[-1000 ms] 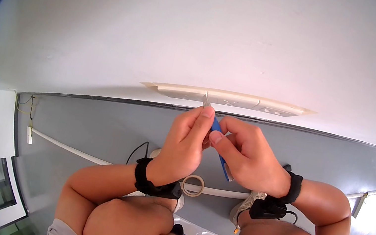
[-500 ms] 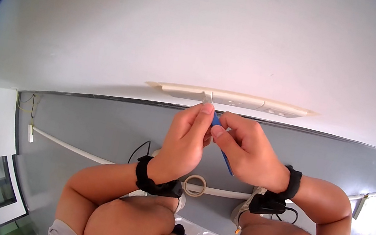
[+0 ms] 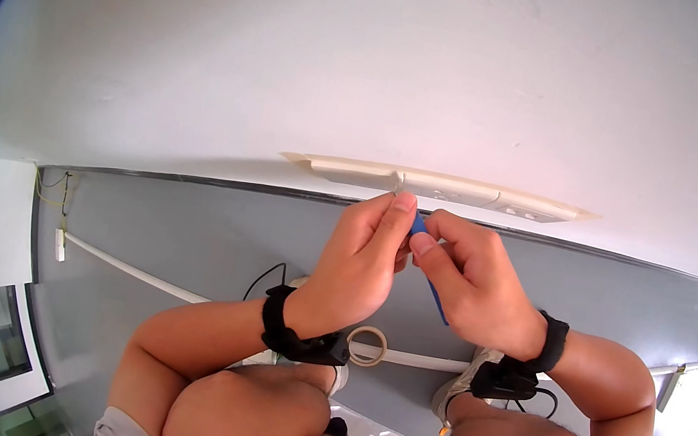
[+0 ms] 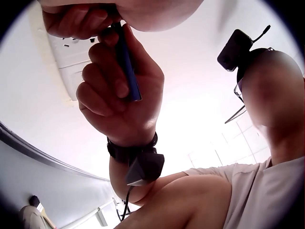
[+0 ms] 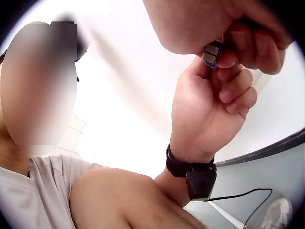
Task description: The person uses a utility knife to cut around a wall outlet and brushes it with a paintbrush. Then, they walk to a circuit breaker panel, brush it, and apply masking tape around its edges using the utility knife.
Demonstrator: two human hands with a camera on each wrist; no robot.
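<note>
Between my two hands is a slim blue utility knife (image 3: 433,295), slanting up toward the wall plate. My left hand (image 3: 363,262) pinches its front part, thumb pressed flat near the blade. The pale tip (image 3: 399,183) shows just past that thumb, overlapping the lower edge of the white socket panel (image 3: 452,190). My right hand (image 3: 486,289) grips the handle behind the left one, fingers curled around it. In the left wrist view the blue handle (image 4: 126,67) lies along the right palm; in the right wrist view its squared-off end (image 5: 211,53) pokes out beside the right hand.
Masking tape (image 3: 592,214) borders the socket panel on the white wall. Below runs a dark ledge line (image 3: 233,185). A tape roll (image 3: 367,346) shows beside the left wrist camera (image 3: 308,344), with white trunking (image 3: 417,359) behind it. My knees and shoes are close below the hands.
Hands, knife and panel have all shifted slightly right in the head view. Less of the blade shows beyond the left thumb than a second ago. Both hands keep hold of the knife.
</note>
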